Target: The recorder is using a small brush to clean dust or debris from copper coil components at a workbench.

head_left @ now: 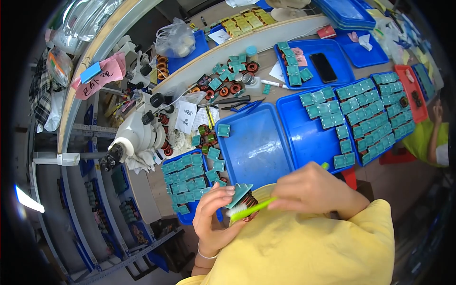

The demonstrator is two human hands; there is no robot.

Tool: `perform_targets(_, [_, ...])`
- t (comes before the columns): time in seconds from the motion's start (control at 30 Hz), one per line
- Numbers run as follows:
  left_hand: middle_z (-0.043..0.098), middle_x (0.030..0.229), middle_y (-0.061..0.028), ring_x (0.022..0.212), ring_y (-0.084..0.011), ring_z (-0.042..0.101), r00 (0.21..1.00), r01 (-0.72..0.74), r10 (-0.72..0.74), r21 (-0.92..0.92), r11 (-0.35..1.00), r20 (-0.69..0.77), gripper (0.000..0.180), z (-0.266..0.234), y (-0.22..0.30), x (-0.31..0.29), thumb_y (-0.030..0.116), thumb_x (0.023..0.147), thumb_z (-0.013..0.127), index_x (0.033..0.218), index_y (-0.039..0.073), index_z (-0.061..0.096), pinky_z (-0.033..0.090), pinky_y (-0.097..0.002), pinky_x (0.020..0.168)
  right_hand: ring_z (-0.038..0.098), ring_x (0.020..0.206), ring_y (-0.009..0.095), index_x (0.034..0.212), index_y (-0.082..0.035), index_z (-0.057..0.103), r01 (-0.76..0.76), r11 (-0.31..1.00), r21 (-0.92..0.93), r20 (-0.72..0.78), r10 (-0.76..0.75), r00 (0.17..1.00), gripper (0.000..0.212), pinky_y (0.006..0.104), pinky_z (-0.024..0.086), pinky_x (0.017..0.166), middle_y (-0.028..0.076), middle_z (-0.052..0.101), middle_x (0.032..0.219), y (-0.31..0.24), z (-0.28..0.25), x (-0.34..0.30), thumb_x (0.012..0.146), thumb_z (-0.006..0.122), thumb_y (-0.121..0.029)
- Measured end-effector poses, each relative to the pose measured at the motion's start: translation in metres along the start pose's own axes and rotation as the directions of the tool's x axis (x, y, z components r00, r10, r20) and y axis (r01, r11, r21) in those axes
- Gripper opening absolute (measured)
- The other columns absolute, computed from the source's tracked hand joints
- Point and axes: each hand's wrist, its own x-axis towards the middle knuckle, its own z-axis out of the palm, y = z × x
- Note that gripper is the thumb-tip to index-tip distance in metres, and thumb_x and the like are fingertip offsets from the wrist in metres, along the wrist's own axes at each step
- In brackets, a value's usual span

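Between the fingers and thumb of my left hand [212, 223] is a copper-wound coil with a teal base plate [241, 195], held tilted near my body. My right hand [311, 190] grips a bright green toothbrush [252, 209] by its handle. The white bristles lie against or very close to the coil's windings; whether they touch is hard to tell. Just beyond my hands lies a blue tray [256, 159] with a single teal-plated coil [223, 130] in its far left corner. Another blue tray [192, 213] by my left hand carries rows of teal-plated coils.
More blue trays [304, 142] with teal-plated coils stand to the right. A white microscope [137, 133] is at the left, with loose coils and blue-handled pliers [243, 106] nearby. A phone [323, 67] lies in a far tray. At the right edge sits another person [430, 142].
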Motion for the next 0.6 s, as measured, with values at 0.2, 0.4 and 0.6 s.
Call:
perform_targets(0.2, [0.051,0.102,-0.0109,0.099,-0.0262,0.053,0.986,0.042,-0.081,-0.252,0.967,-0.146,0.062,0.001,-0.021,-0.005,0.007,0.056,0.081,0.105,0.003,0.044,0.029,-0.0444,0.101,0.056,0.051,0.023,0.073,-0.003,0.063,-0.189,0.958,0.215,-0.216,0.236,0.948,0.015,0.0290,0.044,0.047,0.009,0.059,0.064,0.024,0.009,-0.009,0.075,0.066,-0.017])
perform_targets(0.4, [0.046,0.104,-0.0109,0.102,-0.0227,0.048,0.968,0.068,-0.167,-0.447,0.892,-0.186,0.064,0.005,-0.025,-0.004,0.010,0.058,0.081,0.107,0.003,0.041,0.036,-0.0387,0.096,0.056,0.051,0.022,0.076,-0.004,0.064,-0.139,0.986,0.092,-0.299,0.160,0.941,0.013,0.0282,0.043,0.047,0.010,0.058,0.061,0.033,0.029,0.001,0.078,0.064,-0.017])
perform_targets(0.6, [0.049,0.106,-0.0125,0.102,-0.0265,0.051,0.980,0.022,-0.112,-0.468,0.883,-0.166,0.063,0.005,-0.030,-0.007,-0.001,0.059,0.078,0.109,0.001,0.041,0.039,-0.0415,0.094,0.056,0.051,0.023,0.083,-0.005,0.064,-0.040,0.891,0.452,0.164,-0.039,0.986,0.013,0.0285,0.043,0.048,0.010,0.059,0.063,0.021,0.030,0.004,0.083,0.058,-0.016])
